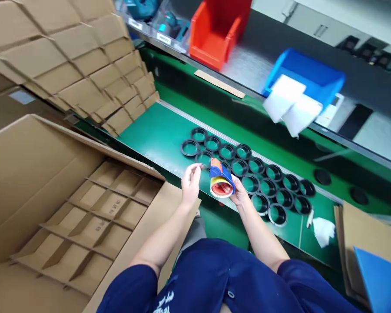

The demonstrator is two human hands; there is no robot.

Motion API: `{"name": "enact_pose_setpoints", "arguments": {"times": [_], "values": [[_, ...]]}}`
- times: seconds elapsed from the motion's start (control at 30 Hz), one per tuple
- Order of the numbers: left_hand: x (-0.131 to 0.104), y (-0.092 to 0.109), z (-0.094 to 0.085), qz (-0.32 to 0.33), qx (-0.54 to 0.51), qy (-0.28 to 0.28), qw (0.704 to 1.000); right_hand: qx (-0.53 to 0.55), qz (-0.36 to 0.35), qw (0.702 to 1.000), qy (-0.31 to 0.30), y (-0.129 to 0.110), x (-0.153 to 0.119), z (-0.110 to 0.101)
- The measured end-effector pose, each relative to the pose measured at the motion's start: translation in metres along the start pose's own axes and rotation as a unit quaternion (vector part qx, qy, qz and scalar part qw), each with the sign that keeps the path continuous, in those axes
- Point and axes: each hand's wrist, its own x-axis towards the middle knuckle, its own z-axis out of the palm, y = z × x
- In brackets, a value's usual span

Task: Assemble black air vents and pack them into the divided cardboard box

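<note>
My right hand [240, 191] holds a roll of tape [222, 187], yellow and red with a white rim, with a blue and orange piece [220, 169] on its upper side. Some fingers of that hand reach inside the roll. Just left of the roll, my left hand [191, 179] is raised with thumb and fingertips pinched together; whatever is between them is too small to make out. Behind both hands, several black rings [256, 166] stand in rows on the green work surface [150, 134].
At the left is an open cardboard box [48, 152] with a divider grid [101, 221]; more dividers [84, 56] lean behind. A shelf above carries a red bin [211, 34] and a blue bin [308, 78]. Cardboard sheets [374, 234] and white tissue [323, 230] lie right.
</note>
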Motion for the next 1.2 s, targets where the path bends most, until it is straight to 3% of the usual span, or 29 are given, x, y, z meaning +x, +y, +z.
{"name": "enact_pose_setpoints", "arguments": {"times": [0.1,0.17,0.37,0.53,0.77,0.97,1.2], "values": [[-0.020,0.018,0.042,0.002,-0.012,-0.081,0.997,0.064,0.002,0.996,0.057,0.000,-0.050,-0.023],[-0.043,0.020,0.063,-0.037,-0.017,-0.123,0.992,0.108,-0.011,0.990,0.088,0.002,-0.083,-0.039],[-0.121,-0.001,0.103,-0.153,-0.002,-0.224,0.962,0.180,-0.066,0.972,0.138,0.016,-0.183,-0.076],[-0.192,-0.039,0.105,-0.171,0.005,-0.207,0.963,0.291,-0.054,0.938,0.178,0.040,-0.252,-0.089],[-0.273,-0.088,0.102,-0.183,0.051,-0.140,0.972,0.381,-0.043,0.887,0.255,0.080,-0.317,-0.098],[-0.296,-0.092,0.106,-0.164,0.075,-0.182,0.967,0.355,-0.055,0.894,0.267,0.091,-0.357,-0.112],[-0.332,-0.080,0.095,-0.141,0.084,-0.213,0.963,0.443,-0.061,0.847,0.287,0.094,-0.368,-0.107]]}}
